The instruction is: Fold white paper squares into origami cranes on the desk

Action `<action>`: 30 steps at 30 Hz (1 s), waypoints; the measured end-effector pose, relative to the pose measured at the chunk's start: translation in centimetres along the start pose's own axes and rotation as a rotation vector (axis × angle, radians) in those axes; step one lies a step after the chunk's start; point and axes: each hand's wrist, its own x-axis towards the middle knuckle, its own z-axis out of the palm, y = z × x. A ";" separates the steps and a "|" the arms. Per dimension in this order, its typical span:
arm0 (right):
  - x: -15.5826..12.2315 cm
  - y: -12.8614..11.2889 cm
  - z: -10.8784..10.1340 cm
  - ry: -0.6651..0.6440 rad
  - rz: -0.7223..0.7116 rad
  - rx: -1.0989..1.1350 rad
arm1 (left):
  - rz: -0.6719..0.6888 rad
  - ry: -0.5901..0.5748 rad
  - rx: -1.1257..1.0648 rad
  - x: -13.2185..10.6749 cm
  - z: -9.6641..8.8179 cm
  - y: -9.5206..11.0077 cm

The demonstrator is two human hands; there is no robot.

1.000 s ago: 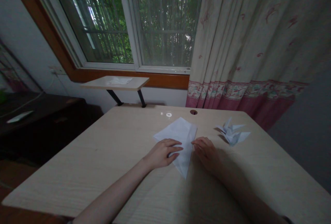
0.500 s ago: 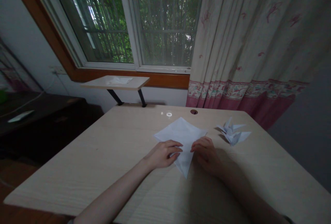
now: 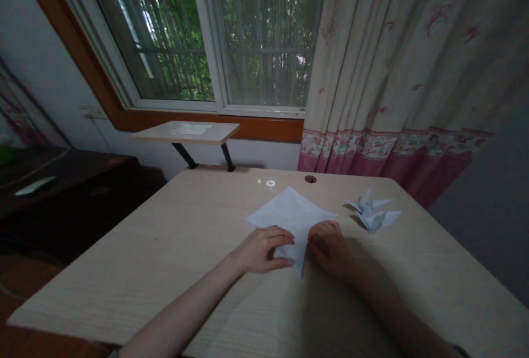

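A white sheet of paper (image 3: 289, 206), creased and folded to a point toward me, lies on the pale wooden table. On its left part rests my left hand (image 3: 264, 249), the thumb apart from the outstretched fingers, pressing the paper down. My right hand (image 3: 328, 243) is closed at the paper's right edge, its curled fingertips pinching that edge. The fingers partly cover the paper's middle and both lower edges. To the right of my right hand, two folded paper cranes (image 3: 372, 215) sit close together.
The table (image 3: 182, 226) has a round cable hole (image 3: 310, 179) near its back edge. A small raised shelf (image 3: 152, 133) at the back left carries white paper (image 3: 192, 128). Behind are a window and a curtain (image 3: 372, 71). A dark cabinet (image 3: 82, 176) stands left.
The paper's near tip has shifted slightly away from me and to the right. My left thumb has moved toward me, apart from the fingers. My right fingers have curled in more.
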 end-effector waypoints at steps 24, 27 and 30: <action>0.0 0.6 0.6 -0.024 0.196 0.028 | -0.264 0.139 0.178 0.2 0.4 -0.2; 0.1 0.8 0.7 -0.025 0.217 -0.008 | -0.339 0.192 0.196 0.2 0.6 -0.6; 0.1 1.2 1.0 -0.002 0.236 -0.052 | -0.414 0.235 0.207 0.2 0.8 -1.1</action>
